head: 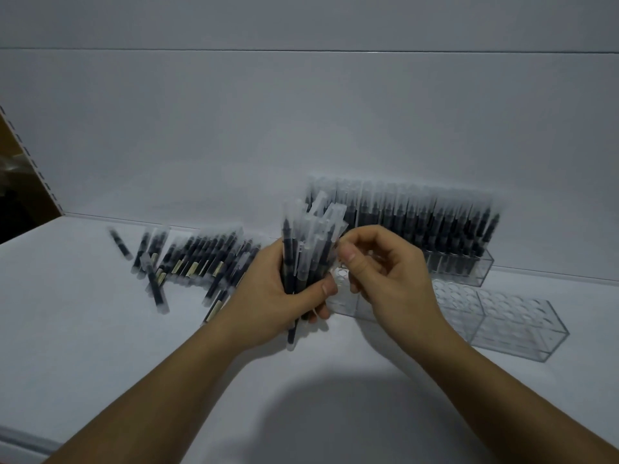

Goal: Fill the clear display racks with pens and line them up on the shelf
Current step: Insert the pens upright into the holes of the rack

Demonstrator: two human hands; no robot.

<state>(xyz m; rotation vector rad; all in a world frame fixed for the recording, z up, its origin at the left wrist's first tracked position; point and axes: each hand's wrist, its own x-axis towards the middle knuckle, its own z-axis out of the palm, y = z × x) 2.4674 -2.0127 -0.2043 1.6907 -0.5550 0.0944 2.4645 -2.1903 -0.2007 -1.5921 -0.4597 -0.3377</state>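
Bunch of pens (308, 249): black barrels, frosted see-through caps.
Loose pens (197, 259): black barrels, frosted caps, pale yellowish labels on several.
Full rack (459, 267): clear plastic; the pens in it show a dark band under a pale frosted one.
Empty racks (512, 326): clear and colourless, tops patterned with regular rows of round holes.
Shelf (100, 346): plain white.
Back panel (301, 128): plain pale grey-white, with one thin dark horizontal line.
Side post (23, 152): brown, edged with a row of small dark slots.

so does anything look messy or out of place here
Yes: the loose pens left of the left hand lie in a jumbled heap, several crossed at angles, and one stray pen sits apart at the far left. The filled rack at the back stands orderly; the empty rack looks fine.
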